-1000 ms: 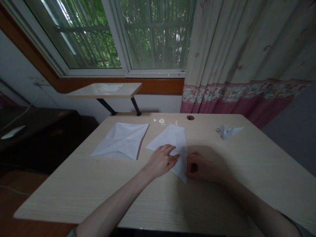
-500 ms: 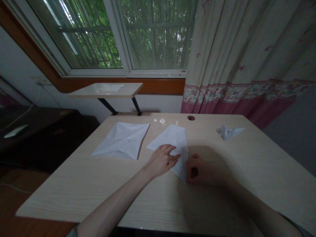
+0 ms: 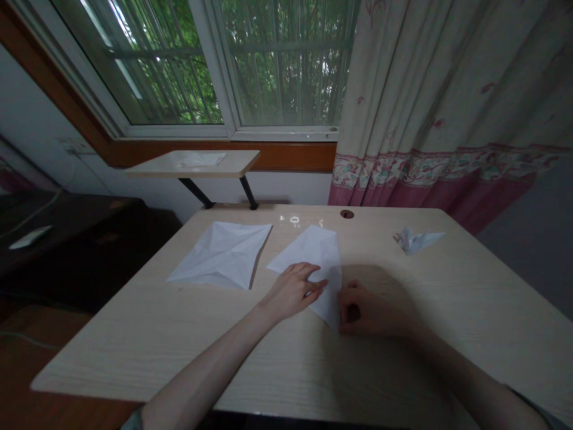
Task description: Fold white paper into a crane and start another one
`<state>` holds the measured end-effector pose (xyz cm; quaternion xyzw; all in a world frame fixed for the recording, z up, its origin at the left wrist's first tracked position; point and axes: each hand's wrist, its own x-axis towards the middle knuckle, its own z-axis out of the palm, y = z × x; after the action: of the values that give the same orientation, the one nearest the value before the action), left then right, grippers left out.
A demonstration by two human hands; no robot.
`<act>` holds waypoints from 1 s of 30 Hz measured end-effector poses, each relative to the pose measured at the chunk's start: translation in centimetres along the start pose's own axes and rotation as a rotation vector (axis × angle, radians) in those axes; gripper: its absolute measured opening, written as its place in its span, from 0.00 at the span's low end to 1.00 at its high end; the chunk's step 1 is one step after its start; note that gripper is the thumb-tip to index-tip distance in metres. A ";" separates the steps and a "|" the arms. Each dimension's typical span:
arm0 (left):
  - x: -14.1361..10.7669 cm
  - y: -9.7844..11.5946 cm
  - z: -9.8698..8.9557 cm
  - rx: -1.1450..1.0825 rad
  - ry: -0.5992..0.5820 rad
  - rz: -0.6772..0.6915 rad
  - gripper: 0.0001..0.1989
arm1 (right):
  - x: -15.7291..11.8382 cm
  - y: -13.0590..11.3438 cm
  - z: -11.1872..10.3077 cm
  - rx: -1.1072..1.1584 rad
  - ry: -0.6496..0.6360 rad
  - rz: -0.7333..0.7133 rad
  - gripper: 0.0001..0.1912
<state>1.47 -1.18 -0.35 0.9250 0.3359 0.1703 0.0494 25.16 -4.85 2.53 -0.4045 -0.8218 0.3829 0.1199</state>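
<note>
A folded sheet of white paper [image 3: 323, 242] lies on the table in front of me, its pointed lower end towards me. My left hand [image 3: 299, 288] rests on the middle of it, fingers spread and palm down, covering part of the sheet. At the lower right edge of that paper is my right hand [image 3: 367, 310], its fingers curled and the thumb low by the bottom corner, closed on the edge. Left of the hands, a creased, unfolded paper sheet [image 3: 224, 254] lies nearly flat. Further right stands a small folded paper figure [image 3: 416, 240] with a pointed end.
The pale wooden table [image 3: 179, 346] has a round cable hole [image 3: 347, 214] near its back edge. A small raised shelf [image 3: 233, 164] on black legs stands at the back left, with white paper on it. Behind are a window [image 3: 286, 71] and a patterned curtain [image 3: 425, 119].
Both hands and the papers stay practically where they were. The whole view has shifted very slightly.
</note>
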 end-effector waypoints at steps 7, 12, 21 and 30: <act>0.1 0.3 -0.4 0.028 -0.030 -0.031 0.13 | 0.0 1.1 0.3 0.007 0.111 -0.083 0.08; 0.0 0.2 -0.5 0.020 -0.018 -0.034 0.12 | 0.3 2.2 0.5 0.084 0.253 -0.134 0.09; -0.1 0.0 -0.8 -0.022 0.002 0.016 0.12 | 0.7 4.5 0.3 -0.394 0.616 -0.070 0.06; -0.1 0.0 -0.8 -0.016 -0.008 0.013 0.12 | 0.9 4.7 0.2 -0.509 0.579 0.004 0.07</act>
<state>1.12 -1.32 0.38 0.9273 0.3285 0.1698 0.0572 27.20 -2.53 -1.11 -0.5141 -0.8221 0.0370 0.2419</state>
